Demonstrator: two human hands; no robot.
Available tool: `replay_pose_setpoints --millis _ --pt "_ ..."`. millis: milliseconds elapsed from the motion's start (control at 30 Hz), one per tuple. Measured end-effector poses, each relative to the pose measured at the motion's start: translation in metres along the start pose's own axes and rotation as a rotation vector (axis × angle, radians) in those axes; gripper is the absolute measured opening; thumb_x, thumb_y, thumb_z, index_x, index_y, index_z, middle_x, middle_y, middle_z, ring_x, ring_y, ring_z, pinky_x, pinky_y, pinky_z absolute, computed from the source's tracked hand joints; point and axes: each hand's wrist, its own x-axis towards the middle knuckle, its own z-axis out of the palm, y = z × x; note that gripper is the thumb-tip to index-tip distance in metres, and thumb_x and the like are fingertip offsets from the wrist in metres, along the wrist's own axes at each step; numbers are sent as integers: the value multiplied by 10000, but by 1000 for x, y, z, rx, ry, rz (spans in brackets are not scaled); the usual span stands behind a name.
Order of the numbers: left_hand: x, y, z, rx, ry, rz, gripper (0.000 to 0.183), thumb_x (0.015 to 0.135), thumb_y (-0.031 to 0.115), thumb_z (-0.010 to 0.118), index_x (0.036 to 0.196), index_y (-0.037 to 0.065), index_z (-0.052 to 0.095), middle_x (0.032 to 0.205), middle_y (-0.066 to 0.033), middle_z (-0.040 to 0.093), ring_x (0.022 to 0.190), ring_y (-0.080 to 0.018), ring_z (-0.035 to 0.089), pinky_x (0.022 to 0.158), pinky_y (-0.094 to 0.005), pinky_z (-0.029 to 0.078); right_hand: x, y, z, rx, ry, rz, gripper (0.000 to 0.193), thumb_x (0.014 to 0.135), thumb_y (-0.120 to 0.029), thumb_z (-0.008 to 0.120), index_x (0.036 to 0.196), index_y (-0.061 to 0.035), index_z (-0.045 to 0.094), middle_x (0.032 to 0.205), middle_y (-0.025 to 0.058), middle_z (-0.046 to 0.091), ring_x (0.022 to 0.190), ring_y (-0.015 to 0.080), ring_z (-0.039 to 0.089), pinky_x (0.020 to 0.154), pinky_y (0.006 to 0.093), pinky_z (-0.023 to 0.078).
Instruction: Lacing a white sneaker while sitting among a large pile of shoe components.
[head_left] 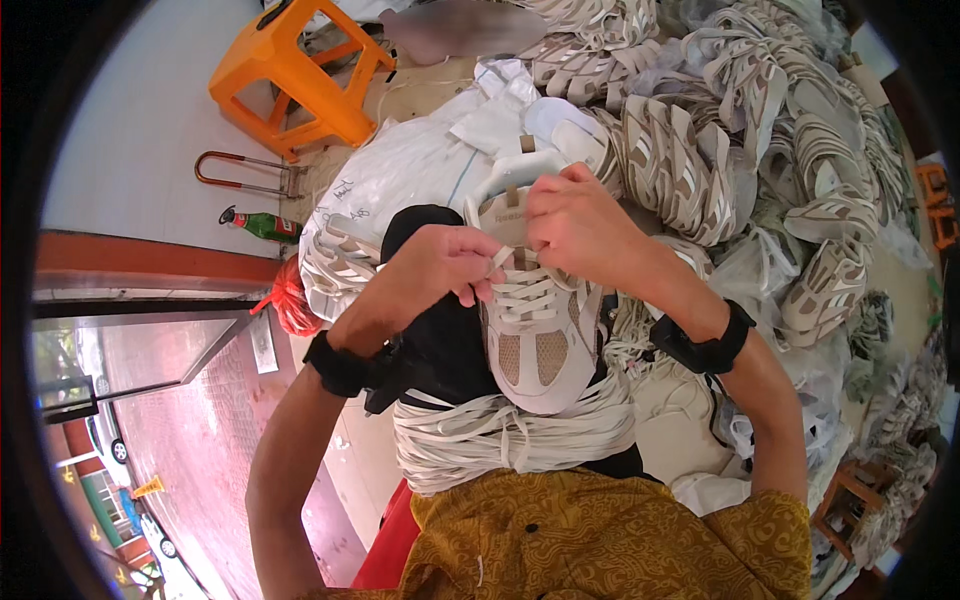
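Note:
A beige and white sneaker [545, 372] rests on my lap with its toe pointing toward me. White shoelace [527, 300] criss-crosses over its lower eyelets. My left hand [445, 262] pinches a flat end of that lace beside the tongue. At the shoe's right upper edge, my right hand [580, 228] is closed, its fingertips against the eyelet side; what they grip is hidden. A thick bundle of loose white laces [440, 445] lies across my lap just below the toe.
Piles of similar shoe uppers [680, 170] cover the floor ahead and right, among clear plastic bags [755, 265]. A white woven sack [400, 170] lies ahead. At the left are an orange stool [285, 75], a green bottle [265, 225] and a red plastic bag [292, 300].

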Motion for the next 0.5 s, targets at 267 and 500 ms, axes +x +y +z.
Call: replay_pose_setpoints --millis 267,500 --pt "9 12 -7 -207 -94 17 304 831 198 441 984 -47 534 864 -80 566 699 -132 559 613 -235 453 19 -8 -4 314 61 234 122 561 -127 641 659 -70 595 688 4 538 767 169 509 744 314 317" --pt "1 15 -16 -164 64 103 281 818 152 420 967 -58 532 916 -101 551 755 -151 584 624 -234 462 9 8 18 509 247 239 137 527 -157 626 576 -42 570 602 54 550 646 235 524 626 338 374"
